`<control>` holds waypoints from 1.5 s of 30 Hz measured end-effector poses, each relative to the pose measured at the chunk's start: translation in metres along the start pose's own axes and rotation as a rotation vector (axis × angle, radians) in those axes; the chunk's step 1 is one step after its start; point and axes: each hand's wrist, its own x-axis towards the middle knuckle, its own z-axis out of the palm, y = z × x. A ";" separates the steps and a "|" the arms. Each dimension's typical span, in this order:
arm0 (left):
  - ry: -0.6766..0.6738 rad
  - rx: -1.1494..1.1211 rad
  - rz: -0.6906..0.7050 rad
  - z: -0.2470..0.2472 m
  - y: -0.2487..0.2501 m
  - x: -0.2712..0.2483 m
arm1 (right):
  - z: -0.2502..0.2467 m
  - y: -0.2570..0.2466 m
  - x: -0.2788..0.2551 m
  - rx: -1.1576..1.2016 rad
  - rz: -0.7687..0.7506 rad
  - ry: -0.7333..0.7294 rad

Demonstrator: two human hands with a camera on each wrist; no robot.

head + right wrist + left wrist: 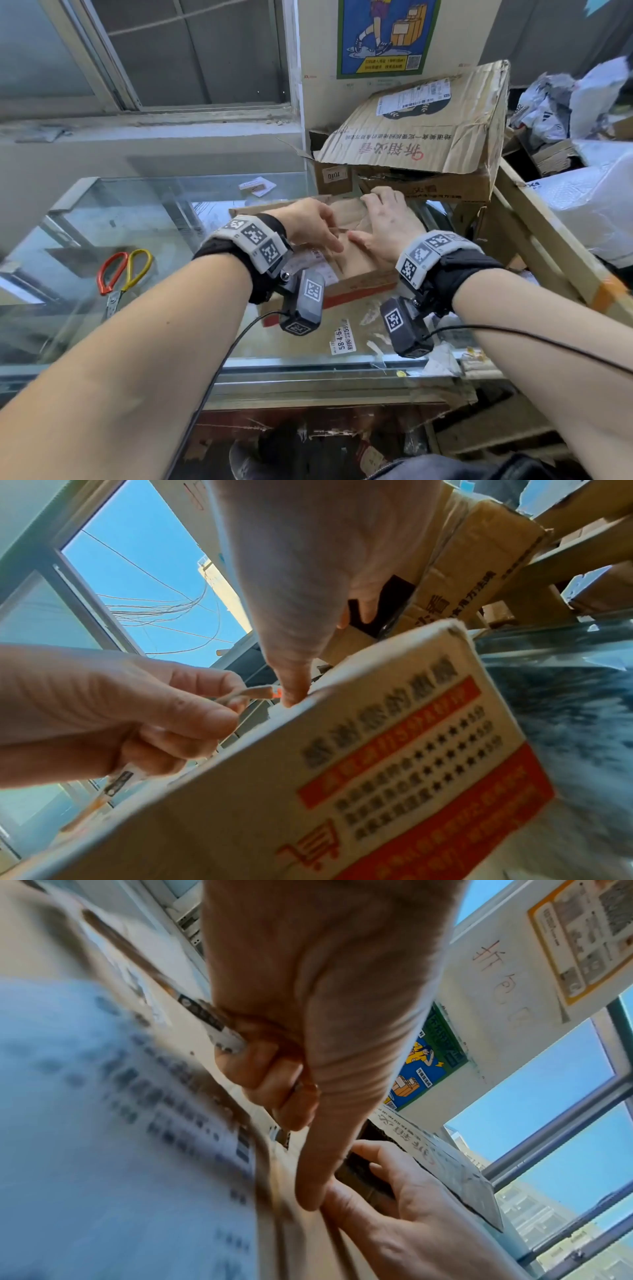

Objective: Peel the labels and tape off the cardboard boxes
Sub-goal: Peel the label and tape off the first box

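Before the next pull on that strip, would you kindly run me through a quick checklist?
1. Left hand pinching the tape strip: ok.
2. Right hand flat, pressing down the small box: ok.
3. Box resting on the glass counter: ok.
4. Strip fully free of the box: cannot tell.
5. Label on the box removed: not ok.
6. Scissors lying apart from both hands: ok.

Small cardboard box (356,270): brown, red band and red printing on its near side, resting on the glass counter, top face up. White printed label (308,262) on the box top at its left end, partly lifted, with a strip of tape (253,692) raised off the top face. Larger worn cardboard box (424,137) behind it, tilted, white shipping label (412,96) stuck flat.
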 end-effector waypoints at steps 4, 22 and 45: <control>0.028 0.154 0.000 0.008 -0.011 -0.009 | 0.015 -0.005 -0.012 0.095 -0.049 -0.113; 0.314 0.372 -0.124 0.050 -0.042 -0.023 | 0.009 -0.034 -0.015 0.179 -0.002 -0.034; 0.141 0.365 0.061 0.064 -0.041 -0.024 | 0.001 -0.038 0.003 0.775 0.126 -0.369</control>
